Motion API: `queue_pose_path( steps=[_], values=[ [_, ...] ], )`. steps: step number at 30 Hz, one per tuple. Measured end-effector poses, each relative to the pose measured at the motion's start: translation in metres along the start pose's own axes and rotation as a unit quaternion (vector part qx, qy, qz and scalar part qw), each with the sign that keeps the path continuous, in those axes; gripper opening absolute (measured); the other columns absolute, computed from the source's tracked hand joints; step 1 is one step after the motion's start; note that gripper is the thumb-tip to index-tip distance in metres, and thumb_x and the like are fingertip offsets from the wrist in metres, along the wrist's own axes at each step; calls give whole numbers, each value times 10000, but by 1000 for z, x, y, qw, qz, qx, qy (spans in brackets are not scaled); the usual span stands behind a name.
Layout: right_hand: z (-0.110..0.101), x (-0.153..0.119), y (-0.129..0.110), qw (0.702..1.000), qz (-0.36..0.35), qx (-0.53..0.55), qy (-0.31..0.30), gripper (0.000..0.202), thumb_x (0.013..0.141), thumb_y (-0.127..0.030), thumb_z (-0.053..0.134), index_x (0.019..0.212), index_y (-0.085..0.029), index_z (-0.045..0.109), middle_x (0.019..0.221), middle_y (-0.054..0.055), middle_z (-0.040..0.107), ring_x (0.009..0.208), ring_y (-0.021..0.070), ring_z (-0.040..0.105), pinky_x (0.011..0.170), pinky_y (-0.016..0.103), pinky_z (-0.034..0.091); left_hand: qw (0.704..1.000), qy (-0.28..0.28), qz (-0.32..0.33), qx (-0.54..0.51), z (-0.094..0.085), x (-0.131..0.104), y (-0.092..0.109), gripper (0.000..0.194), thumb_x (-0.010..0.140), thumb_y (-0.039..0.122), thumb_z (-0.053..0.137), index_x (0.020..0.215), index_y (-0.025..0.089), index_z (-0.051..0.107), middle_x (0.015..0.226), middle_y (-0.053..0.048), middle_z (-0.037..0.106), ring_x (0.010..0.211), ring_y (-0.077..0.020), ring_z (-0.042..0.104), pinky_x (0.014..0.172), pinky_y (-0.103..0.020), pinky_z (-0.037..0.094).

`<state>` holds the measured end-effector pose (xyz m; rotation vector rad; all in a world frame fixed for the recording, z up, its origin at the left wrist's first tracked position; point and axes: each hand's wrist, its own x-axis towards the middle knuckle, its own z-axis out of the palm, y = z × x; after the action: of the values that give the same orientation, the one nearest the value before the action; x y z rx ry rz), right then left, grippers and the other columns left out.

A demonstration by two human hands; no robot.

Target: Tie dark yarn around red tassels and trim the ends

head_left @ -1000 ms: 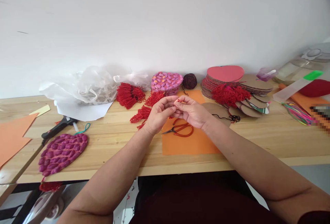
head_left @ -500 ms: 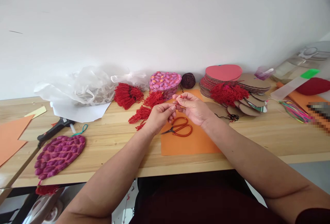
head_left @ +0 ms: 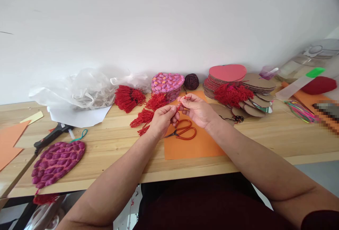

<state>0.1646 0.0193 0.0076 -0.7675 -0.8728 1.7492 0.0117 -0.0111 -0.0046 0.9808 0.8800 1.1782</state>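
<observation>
My left hand (head_left: 163, 119) and my right hand (head_left: 198, 109) meet above the orange sheet (head_left: 194, 151), thumbs and fingertips pinched together. A short red yarn strand (head_left: 178, 107) shows between them; most of it is hidden by the fingers. Just below lie scissors (head_left: 195, 133) with orange-red handles, their blades pointing left. Left of my left hand are loose red tassels (head_left: 143, 117) and a fanned bundle of red tassels (head_left: 129, 98). Behind the hands sits a stack of heart shapes (head_left: 167, 82) covered in pink-purple pieces, with a dark yarn ball (head_left: 191, 82) beside it.
At right, red tassels (head_left: 233, 94) lie on stacked cardboard hearts (head_left: 227, 73). A glue gun (head_left: 51, 135) and a purple-covered heart (head_left: 59, 163) are at left, before a plastic bag (head_left: 79, 89). Colourful cords (head_left: 300, 111) and a clear jug (head_left: 304, 60) are far right.
The view has shifted slightly, moving the table items a little left. Both hands stay together, still pinching; more of the red strand shows between the fingertips.
</observation>
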Motion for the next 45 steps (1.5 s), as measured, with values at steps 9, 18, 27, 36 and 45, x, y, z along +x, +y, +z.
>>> queue_pose_path(
  steps=[9, 18, 27, 36, 45],
  values=[
    [-1, 0, -1, 1000, -4, -11, 2, 394, 536, -307, 935, 732, -225, 603, 826, -55, 673, 733, 123, 630, 632, 263, 406, 1000, 1, -2, 10, 1, -1, 0, 419, 656, 475, 838, 808, 104, 713, 592, -1, 611, 459, -59, 469, 440, -195, 360],
    [1, 0, 1, 999, -22, -38, 4, 369, 564, -343, 915, 710, -221, 598, 788, -50, 638, 709, 111, 581, 673, 283, 429, 998, -3, 1, 66, -1, 1, -1, 372, 679, 468, 813, 770, 125, 703, 599, -5, 618, 476, -67, 489, 459, -205, 369],
    [1, 0, 1, 998, -38, -50, 4, 359, 560, -345, 925, 692, -207, 621, 776, -37, 626, 736, 116, 567, 708, 296, 482, 995, -22, 3, 102, -1, 0, 0, 295, 753, 420, 745, 738, 128, 699, 597, -1, 604, 465, -61, 471, 469, -206, 376],
    [1, 1, 1, 999, -26, -41, 7, 393, 528, -334, 932, 699, -213, 600, 768, -44, 614, 725, 117, 559, 710, 303, 492, 996, -17, -3, 92, -2, 1, -2, 277, 745, 398, 756, 735, 128, 690, 603, -4, 612, 459, -61, 477, 465, -205, 385],
    [0, 0, 1, 995, -42, -84, 18, 399, 525, -368, 923, 696, -218, 595, 731, -44, 608, 691, 121, 554, 654, 288, 438, 996, -10, -20, 84, -2, 0, -2, 307, 715, 413, 793, 769, 123, 708, 597, -19, 638, 458, -71, 499, 465, -210, 415]
  ],
)
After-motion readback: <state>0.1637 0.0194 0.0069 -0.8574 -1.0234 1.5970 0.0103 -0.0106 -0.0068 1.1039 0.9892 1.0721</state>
